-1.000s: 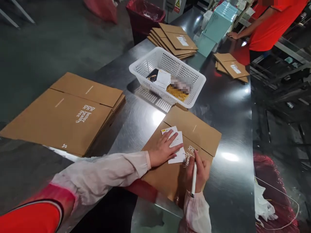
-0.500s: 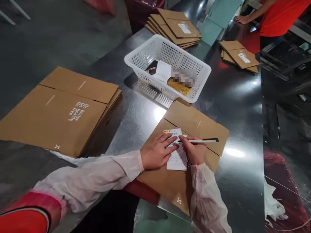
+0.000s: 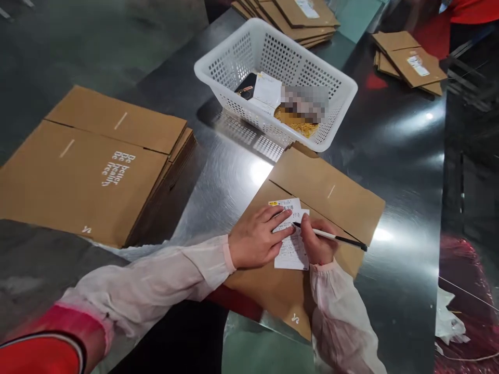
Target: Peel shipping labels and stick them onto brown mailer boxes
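My left hand (image 3: 259,236) lies with fingers spread on a white printed label sheet (image 3: 290,255), pressing it against a flat brown cardboard box (image 3: 327,179). In my right hand (image 3: 318,240) is a pen (image 3: 339,238) with a white barrel and a black end, its dark tip touching or just above the paper beside my left fingers. A few handwritten marks show near the sheet's upper right. Part of the printing is hidden under my left hand. Beyond the box stands a white perforated basket (image 3: 346,104) holding a dark pack, a white paper and yellowish contents.
A stack of flat printed boxes (image 3: 93,161) sits at the left. More flattened cartons (image 3: 296,31) lie behind the basket, and a few labelled ones (image 3: 415,59) at the far right of the metal table (image 3: 405,150). A red-clothed person (image 3: 473,11) is partly visible beyond.
The camera view has shifted, bringing the table closer. In my right hand the pen has tilted, its back end swinging lower and toward me. My left hand stays on the paper.
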